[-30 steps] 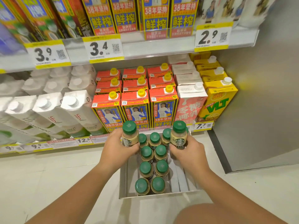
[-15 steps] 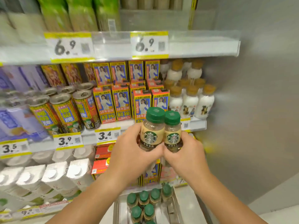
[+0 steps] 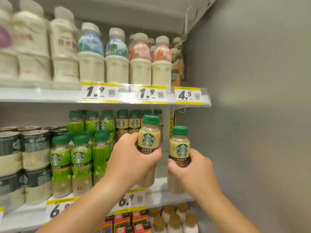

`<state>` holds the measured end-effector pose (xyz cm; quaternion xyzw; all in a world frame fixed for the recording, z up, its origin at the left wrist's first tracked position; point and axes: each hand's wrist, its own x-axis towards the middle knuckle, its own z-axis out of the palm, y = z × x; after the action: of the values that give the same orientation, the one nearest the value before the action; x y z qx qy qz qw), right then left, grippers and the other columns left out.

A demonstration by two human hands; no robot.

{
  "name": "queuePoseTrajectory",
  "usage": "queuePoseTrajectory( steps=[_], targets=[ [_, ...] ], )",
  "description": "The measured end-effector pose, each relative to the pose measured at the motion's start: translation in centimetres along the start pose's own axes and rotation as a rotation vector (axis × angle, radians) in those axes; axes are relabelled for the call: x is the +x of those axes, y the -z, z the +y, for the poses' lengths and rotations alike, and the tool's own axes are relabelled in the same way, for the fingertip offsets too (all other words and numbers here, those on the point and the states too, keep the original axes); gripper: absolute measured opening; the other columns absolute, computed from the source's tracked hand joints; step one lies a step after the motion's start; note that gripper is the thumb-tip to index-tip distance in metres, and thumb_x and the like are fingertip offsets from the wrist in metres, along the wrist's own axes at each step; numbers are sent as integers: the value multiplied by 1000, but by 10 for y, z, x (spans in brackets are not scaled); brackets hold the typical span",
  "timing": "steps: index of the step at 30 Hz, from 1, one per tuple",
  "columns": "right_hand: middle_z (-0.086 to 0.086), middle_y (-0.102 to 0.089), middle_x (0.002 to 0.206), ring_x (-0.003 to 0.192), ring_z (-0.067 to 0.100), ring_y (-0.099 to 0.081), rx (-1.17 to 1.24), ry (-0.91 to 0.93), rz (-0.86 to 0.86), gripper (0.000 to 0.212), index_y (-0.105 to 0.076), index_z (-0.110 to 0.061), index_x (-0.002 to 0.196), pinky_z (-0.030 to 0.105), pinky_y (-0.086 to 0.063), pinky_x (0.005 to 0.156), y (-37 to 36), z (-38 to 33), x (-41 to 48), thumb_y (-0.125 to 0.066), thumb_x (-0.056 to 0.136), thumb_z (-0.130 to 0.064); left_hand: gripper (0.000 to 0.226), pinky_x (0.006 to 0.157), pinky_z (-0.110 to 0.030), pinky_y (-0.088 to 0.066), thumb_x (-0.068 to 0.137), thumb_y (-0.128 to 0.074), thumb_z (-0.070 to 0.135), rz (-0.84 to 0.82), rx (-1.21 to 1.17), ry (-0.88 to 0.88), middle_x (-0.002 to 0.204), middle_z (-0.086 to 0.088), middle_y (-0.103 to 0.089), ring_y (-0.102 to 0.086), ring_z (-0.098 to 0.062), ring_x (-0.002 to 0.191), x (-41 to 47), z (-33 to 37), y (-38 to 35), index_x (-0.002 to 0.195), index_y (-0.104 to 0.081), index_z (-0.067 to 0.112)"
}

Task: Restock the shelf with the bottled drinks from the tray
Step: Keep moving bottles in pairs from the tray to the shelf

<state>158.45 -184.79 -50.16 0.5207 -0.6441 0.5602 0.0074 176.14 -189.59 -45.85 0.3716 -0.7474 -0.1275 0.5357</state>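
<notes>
**Two bottles up from the tray, now at the coffee shelf**

We have come up from the tray, which has dropped out of view, and both arms are raised to the shelf [image 3: 168,197] with the 6.9 tag [image 3: 130,200] on its front lip. That tag is our landmark.

Nearest us, the left hand [image 3: 129,160] is clenched round the lower half of a cream bottle [image 3: 149,135], held upright above the tag. Just right of it, the right hand [image 3: 193,170] grasps a second bottle [image 3: 179,145] by its base, also upright and a little lower. The two bottles are close but apart; a second ago they were pressed side by side in front of a lower shelf.

Behind them, above the tag, cream bottles of the same kind [image 3: 128,121] stand at the back of the shelf, with what looks like open shelf in front of them. Left of the tag stand the green bottles [image 3: 78,155].

We judge the lifting is done and the placing is next: both bottles belong in that gap at the shelf's right end, in front of the matching row.
</notes>
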Motion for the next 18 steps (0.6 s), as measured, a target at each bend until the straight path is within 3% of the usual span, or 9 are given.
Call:
queuePoseTrajectory(
  steps=[5, 10, 15, 18],
  targets=[
    [-13, -68, 64, 57, 0, -62, 52, -147, -12, 34, -65, -28, 72, 25, -51, 50, -24, 11, 81, -64, 53, -56, 22, 61, -37, -59, 61, -75, 41, -62, -53, 164, 66, 6, -70, -65, -7, 61, 67, -8, -33, 72, -69, 23],
    [-9, -69, 69, 63, 8, -65, 111, -163, -7, 43, -66, -26, 76, 27, -50, 52, -57, 26, 138, -62, 50, -61, 25, 68, -37, -58, 67, -73, 37, -11, -8, 260, 86, -4, -68, -66, -18, 74, 107, -32, -62, 82, -67, 18],
    [-9, -70, 68, 61, 3, -65, 109, -58, -22, 23, -68, -23, 71, 26, -51, 53, -85, 31, 180, -72, 66, -45, 33, 83, -43, -55, 81, -72, 27, 96, -9, 269, 108, -9, -59, -63, -22, 91, 119, -63, -70, 107, -59, 11],
    [-4, -70, 67, 61, 10, -66, 95, -64, -62, 17, -69, -19, 68, 31, -55, 56, -103, 38, 192, -75, 71, -35, 48, 93, -38, -50, 86, -72, 20, 168, -42, 317, 123, -11, -48, -57, -27, 108, 122, -81, -71, 126, -48, 6]
  ],
)
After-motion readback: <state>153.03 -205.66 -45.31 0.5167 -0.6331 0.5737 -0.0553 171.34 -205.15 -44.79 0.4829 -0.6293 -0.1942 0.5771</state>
